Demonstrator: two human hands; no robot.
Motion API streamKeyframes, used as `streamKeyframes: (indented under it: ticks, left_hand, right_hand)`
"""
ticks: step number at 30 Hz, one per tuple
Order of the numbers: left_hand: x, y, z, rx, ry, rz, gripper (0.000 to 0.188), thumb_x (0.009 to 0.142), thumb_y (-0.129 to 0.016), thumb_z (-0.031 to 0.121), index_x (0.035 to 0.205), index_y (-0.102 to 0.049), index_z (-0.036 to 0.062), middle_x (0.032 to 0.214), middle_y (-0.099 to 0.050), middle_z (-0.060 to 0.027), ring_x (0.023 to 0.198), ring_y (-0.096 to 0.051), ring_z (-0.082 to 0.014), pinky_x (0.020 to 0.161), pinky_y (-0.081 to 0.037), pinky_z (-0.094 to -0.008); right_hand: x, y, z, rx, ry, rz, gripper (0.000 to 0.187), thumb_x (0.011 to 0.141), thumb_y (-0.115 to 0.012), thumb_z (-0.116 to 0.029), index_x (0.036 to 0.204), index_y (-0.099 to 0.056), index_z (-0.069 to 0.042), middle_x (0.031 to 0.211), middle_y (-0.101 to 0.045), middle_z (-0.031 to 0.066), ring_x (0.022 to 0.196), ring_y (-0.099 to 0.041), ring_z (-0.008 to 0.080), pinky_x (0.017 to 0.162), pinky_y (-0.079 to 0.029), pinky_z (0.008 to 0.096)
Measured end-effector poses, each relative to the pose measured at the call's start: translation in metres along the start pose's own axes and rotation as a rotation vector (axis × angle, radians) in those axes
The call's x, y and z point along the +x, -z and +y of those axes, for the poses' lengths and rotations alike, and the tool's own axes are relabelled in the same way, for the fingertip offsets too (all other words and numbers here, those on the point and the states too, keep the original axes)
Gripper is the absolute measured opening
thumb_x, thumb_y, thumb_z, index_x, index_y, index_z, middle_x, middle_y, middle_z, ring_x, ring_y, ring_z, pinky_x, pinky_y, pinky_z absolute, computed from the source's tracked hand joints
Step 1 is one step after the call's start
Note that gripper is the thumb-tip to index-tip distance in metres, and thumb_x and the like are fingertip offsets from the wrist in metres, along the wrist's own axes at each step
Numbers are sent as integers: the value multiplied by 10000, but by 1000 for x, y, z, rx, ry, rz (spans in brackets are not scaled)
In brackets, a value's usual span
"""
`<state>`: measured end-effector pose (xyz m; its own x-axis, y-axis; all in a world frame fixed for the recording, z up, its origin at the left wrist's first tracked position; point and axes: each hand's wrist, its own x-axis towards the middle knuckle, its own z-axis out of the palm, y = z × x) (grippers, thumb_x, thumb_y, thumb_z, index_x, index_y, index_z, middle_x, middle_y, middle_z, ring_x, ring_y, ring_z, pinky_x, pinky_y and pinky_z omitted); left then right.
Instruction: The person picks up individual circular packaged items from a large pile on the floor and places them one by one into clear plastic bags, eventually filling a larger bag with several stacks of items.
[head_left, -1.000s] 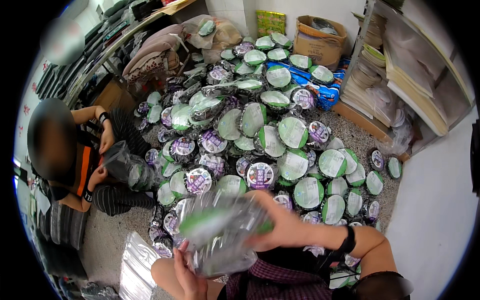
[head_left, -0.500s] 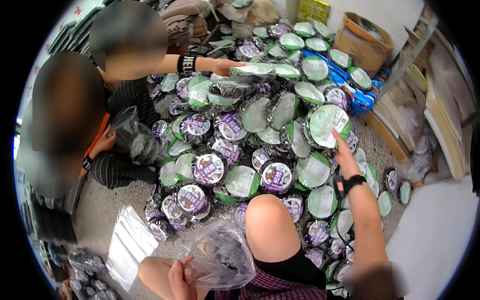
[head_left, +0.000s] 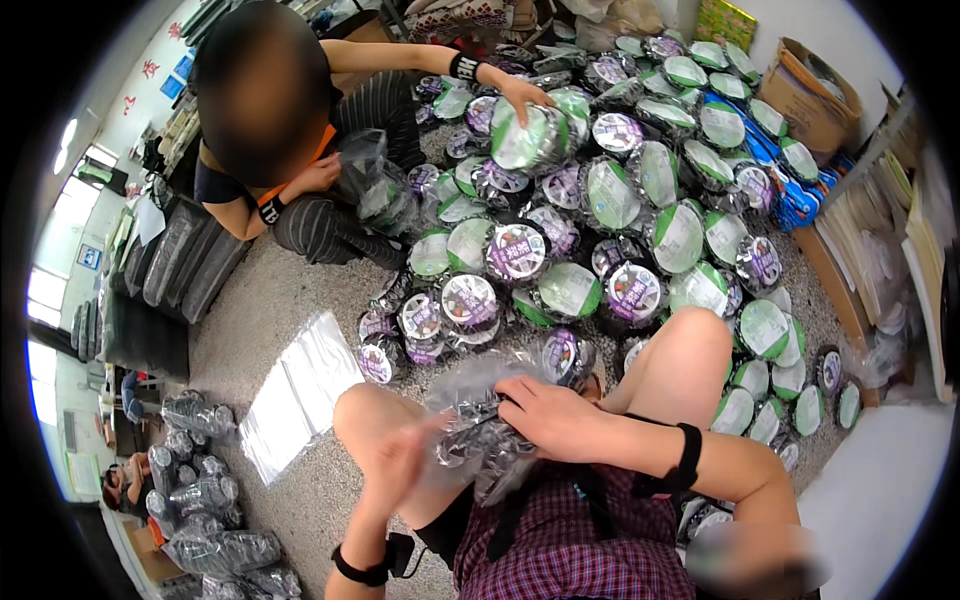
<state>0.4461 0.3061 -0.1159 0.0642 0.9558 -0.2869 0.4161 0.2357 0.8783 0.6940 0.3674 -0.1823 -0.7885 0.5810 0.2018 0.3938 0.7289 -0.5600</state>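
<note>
A clear plastic bag (head_left: 462,397), with dark shiny wrapped packs inside it, is in my lap between my knees. My left hand (head_left: 402,455), a little smeared by motion, grips the bag's left edge. From the other side, my right hand (head_left: 553,415) curls its fingers over the bag's upper right part; the fingertips are partly hidden in the plastic. Beyond my knees spreads a big heap of round wrapped packs (head_left: 632,292) with green-and-white or purple-and-white faces and black sides.
A co-worker's hand (head_left: 525,97) holds a stack of round packs at the heap's far side; the other (head_left: 318,175) is at a clear bag. Flat plastic bags (head_left: 300,395) lie on the floor at left. Filled bags (head_left: 205,500) stand farther left; a cardboard box (head_left: 810,95) stands back right.
My right hand has come back from the heap to the bag in my lap. The green-faced pack it held is no longer visible in it. The co-worker's hand has drawn a stack nearer. The view has shifted left.
</note>
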Motion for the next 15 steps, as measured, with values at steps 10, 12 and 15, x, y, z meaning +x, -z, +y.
streamKeyframes:
  ticks: [10, 12, 15]
  left_hand:
    - [-13, -41, 28, -113, -187, -133, 329, 982, -413, 195, 1230, -570, 47, 526, -388, 28, 478, -386, -41, 467, -344, -207]
    - [4, -34, 57, -305, -124, -58, 431, 1005, -320, 285, 1263, -514, 0, 501, -338, 66, 441, -314, -21, 437, -261, -180]
    - [17, -25, 85, -623, -208, -62, 528, 1004, -267, 404, 1329, -423, 18, 455, -260, 94, 383, -217, -31, 414, -204, -175]
  right_hand:
    - [0, -65, 43, 1248, -724, 619, 429, 812, -673, -201, 1154, -554, 28, 1072, -629, 108, 909, -605, 178, 790, -484, 305]
    - [29, -46, 57, 768, -736, 379, 481, 781, -700, -237, 1154, -556, 32, 1060, -635, 146, 929, -621, 246, 794, -491, 338]
    - [63, -31, 53, 385, -819, -86, 608, 757, -721, -296, 1217, -508, 39, 1119, -603, 167, 1007, -581, 226, 857, -457, 347]
